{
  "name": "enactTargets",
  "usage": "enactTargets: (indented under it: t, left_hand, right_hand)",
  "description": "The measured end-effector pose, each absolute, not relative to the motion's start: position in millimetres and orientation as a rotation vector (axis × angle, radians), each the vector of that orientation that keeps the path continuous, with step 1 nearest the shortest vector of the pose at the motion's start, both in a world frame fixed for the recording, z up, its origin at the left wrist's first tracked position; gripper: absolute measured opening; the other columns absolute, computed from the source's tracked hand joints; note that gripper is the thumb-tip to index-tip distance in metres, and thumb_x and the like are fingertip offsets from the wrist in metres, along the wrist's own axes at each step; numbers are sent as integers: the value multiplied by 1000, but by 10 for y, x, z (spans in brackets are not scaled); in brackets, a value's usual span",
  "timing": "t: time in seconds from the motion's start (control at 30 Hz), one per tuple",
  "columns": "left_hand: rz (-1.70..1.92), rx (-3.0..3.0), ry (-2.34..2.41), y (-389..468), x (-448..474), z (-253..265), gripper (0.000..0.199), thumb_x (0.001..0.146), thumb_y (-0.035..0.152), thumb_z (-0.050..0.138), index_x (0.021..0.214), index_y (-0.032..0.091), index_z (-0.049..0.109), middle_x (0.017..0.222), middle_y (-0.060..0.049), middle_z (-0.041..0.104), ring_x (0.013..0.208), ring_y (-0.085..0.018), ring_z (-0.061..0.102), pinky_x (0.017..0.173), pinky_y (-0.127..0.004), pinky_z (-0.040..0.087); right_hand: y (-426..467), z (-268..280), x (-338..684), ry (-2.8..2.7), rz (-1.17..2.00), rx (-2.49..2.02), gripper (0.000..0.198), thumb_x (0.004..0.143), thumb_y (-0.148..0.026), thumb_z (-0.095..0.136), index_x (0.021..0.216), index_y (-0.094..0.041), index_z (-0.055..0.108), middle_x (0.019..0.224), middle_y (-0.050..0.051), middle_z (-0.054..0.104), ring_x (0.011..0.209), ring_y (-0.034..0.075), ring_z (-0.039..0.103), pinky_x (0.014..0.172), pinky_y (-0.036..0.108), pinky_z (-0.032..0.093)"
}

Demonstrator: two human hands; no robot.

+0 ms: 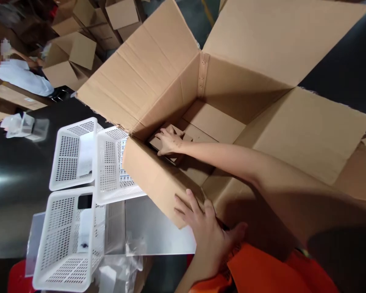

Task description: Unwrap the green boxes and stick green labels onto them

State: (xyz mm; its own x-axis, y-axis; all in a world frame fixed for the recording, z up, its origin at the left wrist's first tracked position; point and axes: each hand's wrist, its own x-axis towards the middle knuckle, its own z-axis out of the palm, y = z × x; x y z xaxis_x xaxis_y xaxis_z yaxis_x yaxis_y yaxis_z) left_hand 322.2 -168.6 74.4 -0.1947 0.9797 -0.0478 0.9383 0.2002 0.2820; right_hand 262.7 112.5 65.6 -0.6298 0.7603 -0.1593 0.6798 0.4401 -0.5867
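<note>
A large open cardboard box [232, 79] stands tilted in my view, its flaps spread outward. My right hand [170, 140] reaches down inside, its fingers around a small brown carton [187, 138] in the left corner. Flat brown cartons [215, 116] lie on the bottom beside it. At the large box's near corner, my left hand [201, 219] rests against the outside with fingers spread and thumb apart. My right forearm crosses over the near wall and hides part of the interior.
White perforated baskets [53, 162] stand left of the box on a dark table [12, 211], with papers inside. Clear plastic bags [134, 252] hang at the table's front edge. Other open cartons [70, 57] and a person in a white top [22, 75] are at the back left.
</note>
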Motion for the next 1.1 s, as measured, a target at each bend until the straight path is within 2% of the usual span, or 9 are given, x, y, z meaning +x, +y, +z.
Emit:
enactTargets:
  t: [0.17, 0.3, 0.43, 0.53, 0.7, 0.83, 0.97, 1.03, 1.1]
  left_hand:
    - [227, 1827, 2237, -1695, 3161, 737, 85, 57, 74, 76, 116, 15, 61, 164, -26, 17, 148, -57, -18, 111, -83, 7]
    - [157, 1784, 2213, -1697, 3142, 742, 87, 58, 77, 74, 119, 16, 62, 166, -23, 13, 147, -55, -23, 113, -81, 3]
    - [102, 1711, 2214, -1687, 3147, 768, 88, 57, 75, 76, 121, 16, 62, 167, -21, 17, 147, -56, -22, 114, -81, 5]
    - [93, 1707, 2210, -1684, 3151, 772, 86, 58, 74, 75, 122, 17, 62, 167, -20, 15, 148, -56, -20, 113, -81, 8]
    - [131, 1758, 2217, -1690, 3171, 744, 88, 58, 77, 74, 122, 17, 61, 167, -21, 12, 148, -57, -19, 111, -83, 9]
    - [187, 1779, 2225, -1703, 3180, 698, 96, 48, 81, 76, 118, 18, 61, 165, -24, 20, 148, -58, -18, 111, -84, 7]
    - [237, 1776, 2238, -1729, 3158, 622, 88, 48, 69, 83, 118, 19, 63, 166, -23, 21, 149, -57, -15, 111, -83, 9]
    - [282, 1760, 2221, -1738, 3146, 592, 86, 52, 69, 81, 120, 19, 63, 167, -23, 17, 149, -57, -14, 111, -83, 9]
    - [354, 1747, 2224, -1725, 3143, 575, 86, 55, 71, 78, 122, 17, 64, 167, -24, 16, 150, -56, -10, 113, -82, 9]
  right_hand:
    - [1114, 638, 2625, -2679, 848, -1203, 81, 71, -36, 77, 146, -24, 50, 157, 15, 35, 145, 55, 15, 95, 91, 27]
    - [1153, 555, 2655, -2747, 801, -1186, 85, 72, -36, 79, 150, -30, 47, 162, 11, 30, 147, 54, 10, 102, 88, 23]
    - [1201, 552, 2662, -2760, 807, -1187, 72, 74, -32, 79, 142, -39, 55, 160, 5, 35, 146, 49, 19, 102, 84, 29]
    - [1182, 612, 2614, -2790, 795, -1268, 72, 73, -31, 81, 140, -36, 57, 153, 10, 42, 142, 51, 25, 97, 84, 36]
    - [1151, 615, 2547, -2864, 732, -1138, 83, 80, -39, 76, 154, -42, 38, 164, 10, 25, 148, 52, 11, 98, 92, 16]
    - [1191, 477, 2508, -2940, 730, -1096, 73, 83, -40, 73, 150, -42, 44, 168, 5, 20, 152, 47, 7, 104, 89, 7]
    - [1203, 284, 2514, -2859, 748, -1055, 71, 87, -51, 64, 152, -42, 39, 168, 0, 16, 154, 40, -2, 107, 80, -14]
    - [1177, 263, 2557, -2798, 793, -1069, 66, 87, -55, 60, 150, -42, 43, 167, -2, 19, 155, 37, -1, 110, 75, -15]
    - [1133, 333, 2626, -2712, 817, -1164, 60, 84, -58, 62, 141, -43, 54, 163, -3, 32, 155, 33, 10, 117, 68, -4]
